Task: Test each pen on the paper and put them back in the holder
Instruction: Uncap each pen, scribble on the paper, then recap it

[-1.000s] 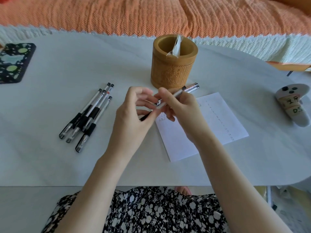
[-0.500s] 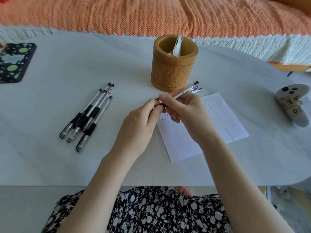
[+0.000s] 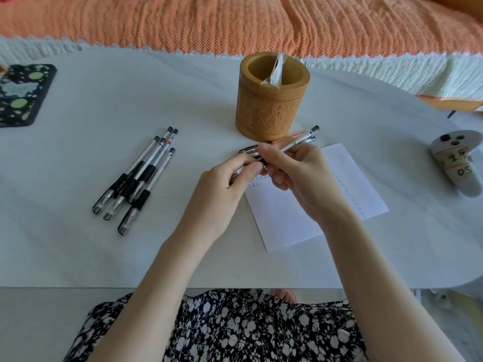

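My right hand (image 3: pixel 295 173) grips a small bundle of pens (image 3: pixel 303 138) above the top left corner of the paper (image 3: pixel 313 205). Their back ends point up and right, towards the base of the carved bamboo holder (image 3: pixel 264 113). A clear capped end (image 3: pixel 249 151) sticks out to the left of my right fingers. My left hand (image 3: pixel 222 189) pinches that end between thumb and fingers. The paper carries small handwritten marks near its top left corner and along its right edge. Several more capped pens (image 3: pixel 141 178) lie side by side on the table to the left.
The holder contains a folded white wrapper (image 3: pixel 274 71). A dark patterned case (image 3: pixel 21 95) lies at the far left and a grey game controller (image 3: pixel 454 163) at the far right. An orange blanket (image 3: pixel 235 22) lies beyond the white table (image 3: pixel 104 100).
My left hand has dropped from a raised, curled pose to pinch the pen's front end. The capped tip now shows left of my right fingers. The bundle has shifted slightly up and right.
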Available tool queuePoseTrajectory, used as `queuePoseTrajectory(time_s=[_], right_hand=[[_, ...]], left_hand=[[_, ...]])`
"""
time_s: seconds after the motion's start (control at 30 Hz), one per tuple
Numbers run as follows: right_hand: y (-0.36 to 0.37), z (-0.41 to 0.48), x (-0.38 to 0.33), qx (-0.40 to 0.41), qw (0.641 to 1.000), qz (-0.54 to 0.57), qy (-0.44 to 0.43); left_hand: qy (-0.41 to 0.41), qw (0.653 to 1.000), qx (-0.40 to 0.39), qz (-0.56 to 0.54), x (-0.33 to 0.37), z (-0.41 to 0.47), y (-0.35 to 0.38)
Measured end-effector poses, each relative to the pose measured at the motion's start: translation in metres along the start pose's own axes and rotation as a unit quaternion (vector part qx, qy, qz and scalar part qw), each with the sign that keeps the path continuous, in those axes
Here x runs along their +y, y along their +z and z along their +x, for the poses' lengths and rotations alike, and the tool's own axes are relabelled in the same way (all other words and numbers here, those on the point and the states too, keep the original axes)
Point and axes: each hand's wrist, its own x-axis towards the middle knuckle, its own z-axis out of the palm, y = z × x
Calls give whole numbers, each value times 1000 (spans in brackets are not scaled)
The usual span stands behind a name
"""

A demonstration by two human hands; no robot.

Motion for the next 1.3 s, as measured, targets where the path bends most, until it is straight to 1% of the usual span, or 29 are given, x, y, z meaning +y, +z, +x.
queuePoseTrajectory(time_s=[0.07, 0.13, 0.2, 0.23, 0.33, 0.43, 0.5, 0.57, 0.63, 0.7, 0.83, 1.0, 1.3], right_hand=[[-1, 1, 1, 39, 999, 10, 9], [-7, 2, 1, 88, 995, 51, 20], [-14, 4, 2, 127, 988, 91, 23], [-18, 4, 3, 135, 987, 90, 20], [-19, 3, 8, 122, 991, 45, 13], [-13, 2, 10, 120, 993, -15, 12], [-9, 3, 13, 150, 984, -92, 6], [-5, 3, 16, 185, 969, -164, -4], [0, 3, 19, 208, 958, -196, -23], [4, 4, 22, 221, 952, -205, -41], [4, 7, 31, 230, 944, -230, -60], [4, 7, 34, 232, 941, -234, -82], [4, 8, 35, 222, 945, -223, -87]], left_hand=[[-28, 999, 8, 21, -6, -1, 2], [-56, 997, 19, 47, -13, -1, 0], [-58, 993, 20, 99, -16, -3, -3], [-57, 990, 16, 127, -16, -5, -4], [-75, 981, -3, 177, -15, -7, -2], [-74, 975, -13, 209, -14, -6, 0], [-70, 972, -18, 225, -15, -5, 2], [-66, 969, -17, 238, -16, -4, 3], [-62, 967, -15, 247, -16, -5, 4], [-61, 967, -15, 249, -17, -5, 4], [-58, 966, -15, 251, -18, -5, 3], [-60, 966, -22, 251, -18, -4, 4], [-66, 965, -24, 252, -18, -4, 4]])
